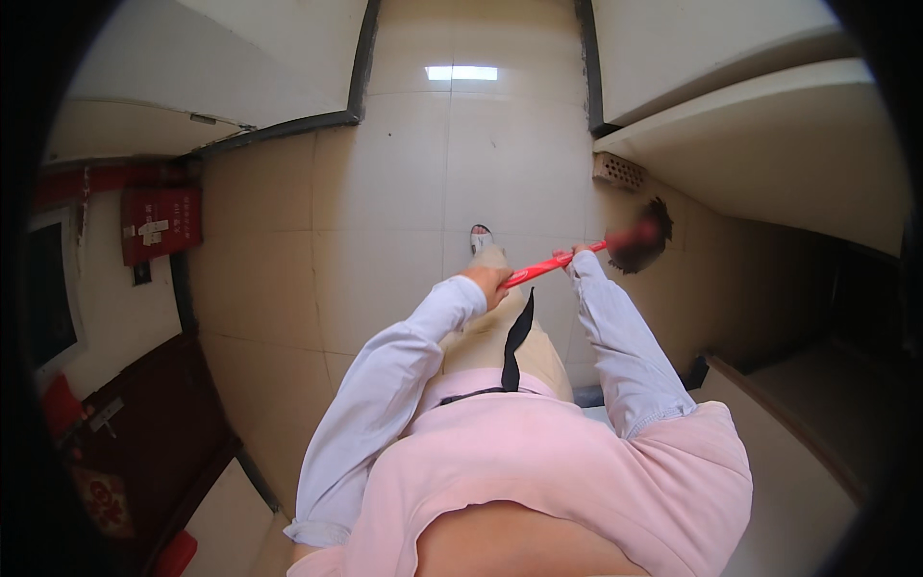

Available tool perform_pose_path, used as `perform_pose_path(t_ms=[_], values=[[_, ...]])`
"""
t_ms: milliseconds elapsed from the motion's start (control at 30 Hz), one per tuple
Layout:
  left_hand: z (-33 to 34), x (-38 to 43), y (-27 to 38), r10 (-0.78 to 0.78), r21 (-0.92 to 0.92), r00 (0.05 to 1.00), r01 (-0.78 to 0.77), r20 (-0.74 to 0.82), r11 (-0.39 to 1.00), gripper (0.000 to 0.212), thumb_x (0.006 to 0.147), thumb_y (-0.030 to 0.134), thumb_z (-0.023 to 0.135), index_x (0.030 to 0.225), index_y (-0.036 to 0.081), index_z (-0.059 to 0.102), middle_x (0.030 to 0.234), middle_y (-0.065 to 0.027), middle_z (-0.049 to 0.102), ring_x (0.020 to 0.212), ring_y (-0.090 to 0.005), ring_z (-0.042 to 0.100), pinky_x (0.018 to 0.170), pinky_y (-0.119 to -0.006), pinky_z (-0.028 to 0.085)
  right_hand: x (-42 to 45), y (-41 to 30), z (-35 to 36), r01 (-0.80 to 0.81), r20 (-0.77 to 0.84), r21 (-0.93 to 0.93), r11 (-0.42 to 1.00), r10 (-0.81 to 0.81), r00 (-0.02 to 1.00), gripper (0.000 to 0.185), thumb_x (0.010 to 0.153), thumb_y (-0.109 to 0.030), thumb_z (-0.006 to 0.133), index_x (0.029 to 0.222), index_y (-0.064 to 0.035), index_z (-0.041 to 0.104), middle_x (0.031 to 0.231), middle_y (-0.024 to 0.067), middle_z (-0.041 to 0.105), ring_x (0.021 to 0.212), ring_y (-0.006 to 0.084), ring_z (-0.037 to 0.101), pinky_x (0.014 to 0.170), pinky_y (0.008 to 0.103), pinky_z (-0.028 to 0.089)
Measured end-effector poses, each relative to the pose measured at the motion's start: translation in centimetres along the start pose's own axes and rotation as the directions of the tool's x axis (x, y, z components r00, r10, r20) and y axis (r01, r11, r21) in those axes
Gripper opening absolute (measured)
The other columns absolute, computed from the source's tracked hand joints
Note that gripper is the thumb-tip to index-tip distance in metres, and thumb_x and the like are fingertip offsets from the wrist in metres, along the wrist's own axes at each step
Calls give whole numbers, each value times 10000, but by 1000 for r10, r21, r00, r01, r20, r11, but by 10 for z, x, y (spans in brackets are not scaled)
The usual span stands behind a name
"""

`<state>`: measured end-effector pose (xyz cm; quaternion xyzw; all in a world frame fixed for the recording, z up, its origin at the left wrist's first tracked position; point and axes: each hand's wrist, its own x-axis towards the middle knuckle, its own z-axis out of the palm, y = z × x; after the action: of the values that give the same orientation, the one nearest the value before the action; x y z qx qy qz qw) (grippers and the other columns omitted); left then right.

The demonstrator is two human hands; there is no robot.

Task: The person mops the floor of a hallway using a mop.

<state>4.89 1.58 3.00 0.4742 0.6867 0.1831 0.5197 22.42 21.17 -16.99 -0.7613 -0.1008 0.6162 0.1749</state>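
Observation:
A broom with a red handle point(539, 271) and a dark, ragged bristle head point(652, 249) reaches out to the right. The head is blurred, and I cannot tell whether it touches the floor. My left hand point(487, 283) is wrapped around the near end of the handle. Farther along, close to the head, my right hand point(570, 258) grips the same handle; part of it is hidden by the sleeve and handle. Both hands are in front of my legs, above the tiled floor point(382, 288).
A perforated brick point(619, 172) lies by the door panel point(764, 137) at right. On the left wall hangs a red box point(162, 225) bearing writing, above a dark brown door point(155, 404). Dark baseboard point(358, 72) edges the passage ahead. Darkness hides the far right.

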Motion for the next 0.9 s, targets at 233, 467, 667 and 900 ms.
perform_pose_path(t_ms=[233,467,667,900], values=[[-53,-75,-19,-80,35,996,78,33,996,334,740,178,422,1062,109,366,793,-149,516,717,-304,487,624,-360,383,-49,39,49,-367,-56,-220,904,364,930,271,709,-138,454,863,31,310,796,184,451,700,281,470,609,421,420],[-125,-207,-42,-280,-123,951,264,-134,957,273,717,149,446,972,52,455,718,-154,514,658,-288,488,573,-328,375,-98,168,102,416,685,-668,617,292,667,293,683,-155,502,828,55,358,753,163,461,694,267,493,612,374,443],[-149,-311,-60,-395,-222,861,337,-320,915,323,656,93,500,965,7,464,720,-177,523,606,-228,533,559,-257,390,-256,242,185,-122,443,-575,809,433,785,145,662,-31,489,733,31,378,704,154,478,615,240,515,533,355,472],[-175,-316,-85,-300,-221,879,230,-371,948,331,614,48,531,934,-22,481,610,-167,516,537,-91,485,519,-220,386,-278,258,219,-130,489,-214,968,221,844,193,633,77,461,777,44,337,653,143,468,550,256,518,474,372,475]])
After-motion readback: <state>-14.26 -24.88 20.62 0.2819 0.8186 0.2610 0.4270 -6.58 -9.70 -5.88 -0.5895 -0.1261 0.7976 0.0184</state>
